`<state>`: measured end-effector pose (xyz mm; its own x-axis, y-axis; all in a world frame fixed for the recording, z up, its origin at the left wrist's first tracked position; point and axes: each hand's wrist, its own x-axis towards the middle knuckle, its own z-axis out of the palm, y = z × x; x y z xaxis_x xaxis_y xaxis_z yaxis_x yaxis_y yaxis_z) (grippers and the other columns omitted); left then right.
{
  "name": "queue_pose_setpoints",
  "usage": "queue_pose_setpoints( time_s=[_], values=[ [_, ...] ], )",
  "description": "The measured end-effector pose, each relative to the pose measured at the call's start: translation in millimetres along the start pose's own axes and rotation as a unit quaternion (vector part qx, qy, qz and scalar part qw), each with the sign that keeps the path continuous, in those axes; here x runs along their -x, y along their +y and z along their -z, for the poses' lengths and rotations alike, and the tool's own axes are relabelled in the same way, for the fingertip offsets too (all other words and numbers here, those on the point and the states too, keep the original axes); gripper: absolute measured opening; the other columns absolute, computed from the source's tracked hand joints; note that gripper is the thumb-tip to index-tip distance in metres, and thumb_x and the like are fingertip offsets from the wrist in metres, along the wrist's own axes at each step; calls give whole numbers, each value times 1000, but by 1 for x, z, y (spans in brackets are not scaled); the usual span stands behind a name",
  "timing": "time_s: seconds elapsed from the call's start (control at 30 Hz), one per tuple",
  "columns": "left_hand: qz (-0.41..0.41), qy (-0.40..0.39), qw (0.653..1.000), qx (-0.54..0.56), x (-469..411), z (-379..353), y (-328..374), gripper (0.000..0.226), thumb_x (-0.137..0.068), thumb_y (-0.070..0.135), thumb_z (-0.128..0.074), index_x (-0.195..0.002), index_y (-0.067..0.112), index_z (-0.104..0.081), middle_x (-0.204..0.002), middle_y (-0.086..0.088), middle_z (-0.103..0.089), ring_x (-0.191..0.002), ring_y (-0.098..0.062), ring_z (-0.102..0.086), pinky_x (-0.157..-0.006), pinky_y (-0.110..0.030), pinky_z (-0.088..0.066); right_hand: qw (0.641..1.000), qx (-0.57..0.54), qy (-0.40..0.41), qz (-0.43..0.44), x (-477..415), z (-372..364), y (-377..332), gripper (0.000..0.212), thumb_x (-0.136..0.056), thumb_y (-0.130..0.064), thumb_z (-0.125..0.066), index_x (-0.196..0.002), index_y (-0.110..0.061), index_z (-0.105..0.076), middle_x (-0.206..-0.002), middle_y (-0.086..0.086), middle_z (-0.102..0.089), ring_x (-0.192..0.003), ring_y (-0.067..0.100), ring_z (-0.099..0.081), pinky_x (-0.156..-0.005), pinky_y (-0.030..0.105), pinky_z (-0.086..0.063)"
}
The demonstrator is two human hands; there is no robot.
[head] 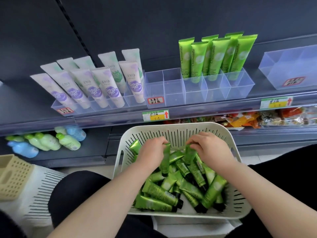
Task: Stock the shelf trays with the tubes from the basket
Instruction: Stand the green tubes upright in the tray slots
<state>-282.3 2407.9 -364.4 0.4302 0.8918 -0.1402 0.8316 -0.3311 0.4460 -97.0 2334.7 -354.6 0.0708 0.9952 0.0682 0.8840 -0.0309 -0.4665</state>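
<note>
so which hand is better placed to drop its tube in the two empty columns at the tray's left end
Probably left: the left hand pinches a green tube and sits almost straight below those empty columns; the right hand, also holding one, is further right.

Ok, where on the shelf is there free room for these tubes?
Free: the two left columns of the middle tray, between the purple tubes and the standing green tubes; the front cells before those green tubes; the right tray. Crowded: that tray's back right cells and the purple tubes' tray.
</note>
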Motion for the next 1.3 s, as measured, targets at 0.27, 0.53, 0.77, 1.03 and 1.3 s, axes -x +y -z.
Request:
queue_pose_setpoints(
  time_s=[0.27, 0.53, 0.77, 1.03, 1.3],
  values=[
    [-66, 201, 973, 95, -13, 79, 48, 21, -98, 15, -50, -111, 19, -65, -110, 2, -67, -97, -17, -59, -79, -27, -41, 990, 3, 130, 53, -31, 76, -24, 17, -93, -20, -57, -103, -24, -69, -97, -2, -66, -98, 24, -57, -71, 36, -49],
    [-77, 364, 916, 150, -48, 182, 96, 19, -95, 11, -49, -99, 18, -67, -88, 9, -61, -82, -11, -53, -69, -22, -35, 960, -8, 265, 90, -79, 153, -55, 17, -93, -23, -56, -103, -21, -70, -94, -1, -65, -96, 25, -55, -70, 35, -48],
    [-77, 358, 927, 79, -113, 203, 114, 24, -97, 10, -46, -104, 18, -67, -98, -1, -65, -92, -20, -56, -77, -35, -46, 951, 15, 295, 90, -117, 172, -51, 18, -96, -25, -52, -104, -23, -67, -93, -2, -64, -92, 24, -53, -65, 36, -48],
    [-38, 253, 966, 28, -176, 178, 109, 21, -95, 11, -49, -99, 19, -68, -100, -3, -67, -96, -25, -57, -82, -38, -49, 954, 34, 281, 102, -133, 160, -24, 12, -91, -19, -60, -96, -20, -70, -85, 2, -67, -79, 28, -54, -62, 41, -50],
    [-67, 224, 972, -12, -185, 172, 107, 21, -96, 16, -50, -109, 19, -67, -111, -3, -66, -103, -25, -57, -83, -39, -49, 956, 39, 274, 96, -141, 161, -24, 14, -92, -22, -57, -99, -21, -70, -90, 0, -67, -84, 27, -54, -65, 40, -49]
  ],
)
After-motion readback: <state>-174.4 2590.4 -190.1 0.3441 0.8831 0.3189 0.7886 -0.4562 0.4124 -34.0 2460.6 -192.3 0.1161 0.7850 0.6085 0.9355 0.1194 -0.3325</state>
